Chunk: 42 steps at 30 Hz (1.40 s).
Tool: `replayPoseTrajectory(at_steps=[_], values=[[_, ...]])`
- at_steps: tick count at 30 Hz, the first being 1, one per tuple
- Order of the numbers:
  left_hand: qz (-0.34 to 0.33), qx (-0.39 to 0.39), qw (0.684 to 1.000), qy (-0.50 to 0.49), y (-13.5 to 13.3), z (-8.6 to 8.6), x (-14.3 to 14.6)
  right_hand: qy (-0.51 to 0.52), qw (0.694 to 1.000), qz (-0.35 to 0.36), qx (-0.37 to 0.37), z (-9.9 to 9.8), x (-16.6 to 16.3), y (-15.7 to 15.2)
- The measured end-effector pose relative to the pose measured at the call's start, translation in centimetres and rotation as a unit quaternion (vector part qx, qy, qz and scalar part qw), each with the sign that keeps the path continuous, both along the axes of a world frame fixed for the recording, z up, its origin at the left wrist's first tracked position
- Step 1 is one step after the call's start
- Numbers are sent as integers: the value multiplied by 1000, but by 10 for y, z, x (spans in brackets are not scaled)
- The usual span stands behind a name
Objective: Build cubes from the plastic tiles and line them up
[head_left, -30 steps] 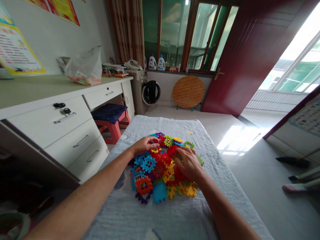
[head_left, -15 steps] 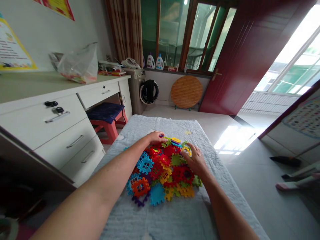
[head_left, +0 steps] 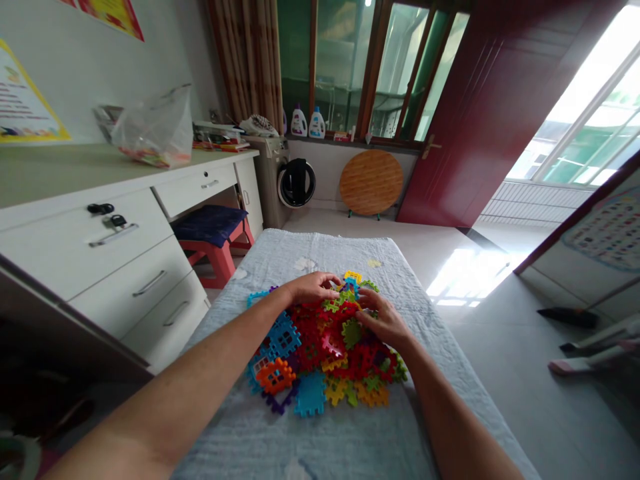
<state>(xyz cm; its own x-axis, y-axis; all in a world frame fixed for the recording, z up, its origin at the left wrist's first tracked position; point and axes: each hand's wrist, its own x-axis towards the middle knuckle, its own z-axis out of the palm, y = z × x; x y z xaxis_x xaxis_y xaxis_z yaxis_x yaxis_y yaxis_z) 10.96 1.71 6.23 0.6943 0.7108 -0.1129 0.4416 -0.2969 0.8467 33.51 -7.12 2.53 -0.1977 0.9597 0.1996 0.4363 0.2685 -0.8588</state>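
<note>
A heap of colourful interlocking plastic building tiles lies in the middle of the cloth. My left hand (head_left: 316, 287) rests at the heap's far left side, its fingers apart and bent over the tiles. Opposite it, my right hand (head_left: 384, 317) reaches in from the right, fingers spread and touching the heap. Between the fingertips stand a light blue tile (head_left: 351, 287) and a yellow tile (head_left: 353, 275). Closer to me are an orange window tile (head_left: 276, 376), a blue tile (head_left: 311, 395) and a round-edged green tile (head_left: 351, 333). Tiles under both palms are hidden.
A pale blue cloth (head_left: 320, 447) covers the table. To the left are a white desk (head_left: 115, 250) with drawers and a red stool (head_left: 217, 257) with a dark seat. Behind stand a washing machine (head_left: 273, 180), a round wooden tabletop (head_left: 371, 182) and a dark red door (head_left: 475, 127).
Both hands have drawn closer together across the heap. Tiles between them have shifted and tipped up, and the red and green tiles beneath have moved.
</note>
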Motion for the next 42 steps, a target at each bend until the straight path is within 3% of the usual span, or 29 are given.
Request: replayPoseTrajectory(at_steps=[5,7,10,12,15,18,20,23,26,29,34,38,42], values=[[-24,-13,999,-25,-30,16,-19,-1,998,62,1,19,6,-9],[-21,11,1000,-18,-41,21,-32,12,999,34,4,20,9,-7],[46,92,994,-19,-50,22,-59,20,997,-71,18,13,16,6],[105,162,981,-5,-51,14,-81,-22,990,-139,17,8,22,21],[223,240,943,53,-46,-9,-114,-110,982,-152,5,2,25,48],[250,248,928,121,-40,-36,-133,-198,967,-154,-39,-2,17,71],[245,240,925,165,-37,-49,-133,-238,956,-154,-71,-4,7,81],[247,239,923,174,-34,-55,-121,-254,954,-132,-88,-4,-11,87],[241,199,944,107,-32,-48,-104,-217,972,-34,-79,2,-24,84],[212,110,971,18,-33,-38,-90,-145,984,64,-84,11,-30,75],[132,49,987,-78,-40,-19,-73,-62,982,134,-116,24,-29,60],[82,56,992,-79,-48,-4,-65,-15,990,125,-63,33,-19,55],[67,137,988,-40,-61,6,-68,-21,996,57,-59,38,4,43]])
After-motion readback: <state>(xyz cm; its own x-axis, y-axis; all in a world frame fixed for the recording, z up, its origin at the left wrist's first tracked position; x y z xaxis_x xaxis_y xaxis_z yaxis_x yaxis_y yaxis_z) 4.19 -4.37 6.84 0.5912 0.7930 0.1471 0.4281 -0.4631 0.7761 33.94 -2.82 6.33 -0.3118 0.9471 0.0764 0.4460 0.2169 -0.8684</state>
